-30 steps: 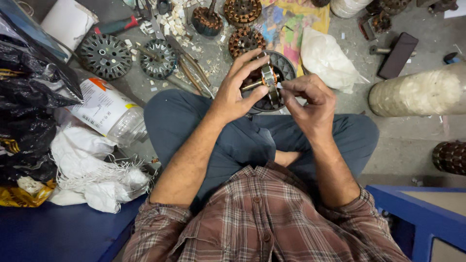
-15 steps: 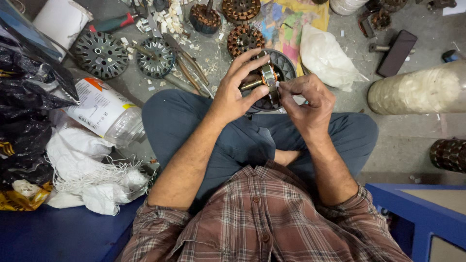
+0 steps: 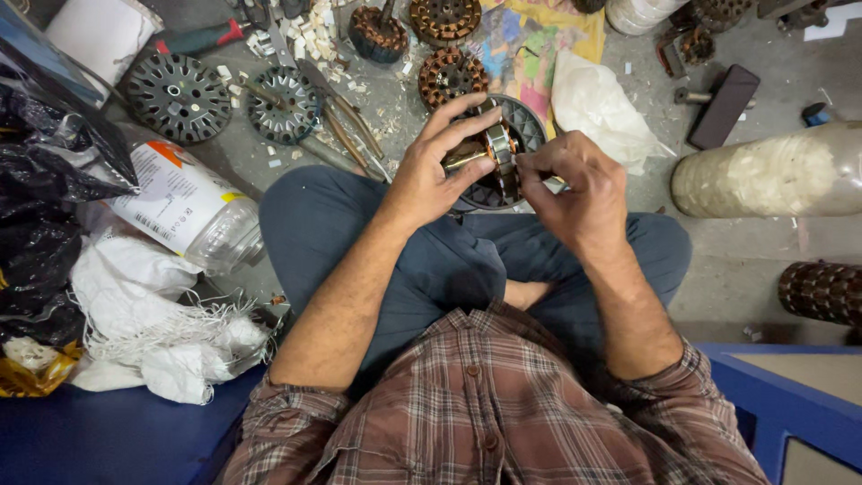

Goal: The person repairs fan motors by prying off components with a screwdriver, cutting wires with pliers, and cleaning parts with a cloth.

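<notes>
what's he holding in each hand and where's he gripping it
The left hand grips a small motor rotor around its ringed body and shaft end. The right hand pinches its near side; anything between those fingertips is hidden.

motor part [image 3: 492, 154]: mostly hidden behind left hand [image 3: 429, 175] and right hand [image 3: 575, 193] | right fingers [image 3: 535, 167]: pinched item too small to tell | brown ribbed cylinder [image 3: 822, 292]: cut off by right edge | black bag [image 3: 36, 207]: cut off at left

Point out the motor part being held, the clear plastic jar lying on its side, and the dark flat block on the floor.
motor part [image 3: 496, 148], head view, its metal ring.
clear plastic jar [image 3: 184, 205], head view, its label.
dark flat block [image 3: 724, 105], head view, its top face.
</notes>
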